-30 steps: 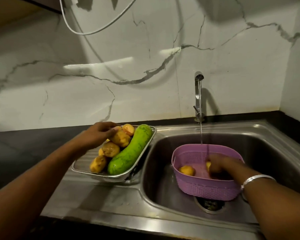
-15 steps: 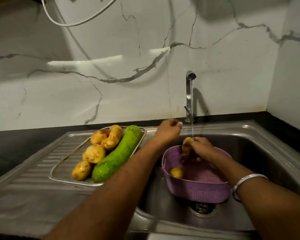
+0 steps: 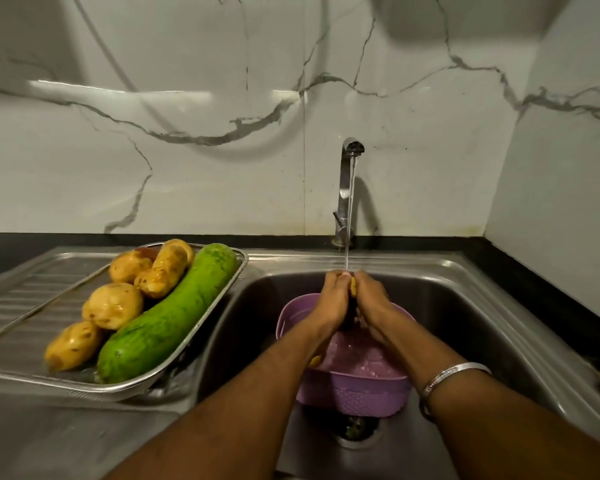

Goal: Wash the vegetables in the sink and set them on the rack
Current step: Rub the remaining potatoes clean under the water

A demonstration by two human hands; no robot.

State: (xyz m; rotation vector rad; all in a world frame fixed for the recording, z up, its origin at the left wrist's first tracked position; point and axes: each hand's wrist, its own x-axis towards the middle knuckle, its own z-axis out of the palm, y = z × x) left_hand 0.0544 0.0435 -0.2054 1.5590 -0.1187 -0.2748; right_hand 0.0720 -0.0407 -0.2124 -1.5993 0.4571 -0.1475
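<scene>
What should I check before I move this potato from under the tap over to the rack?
1. Grip: left hand and right hand both wrap the potato: ok.
2. Rinse: the tap runs onto the potato: ok.
3. Potato clean: mostly hidden by fingers: cannot tell.
4. Room on the rack: bare mesh at its left side, beside the potatoes and green gourd: ok.
5. Left to wash: another yellow piece peeks out in the purple basket: not ok.
</scene>
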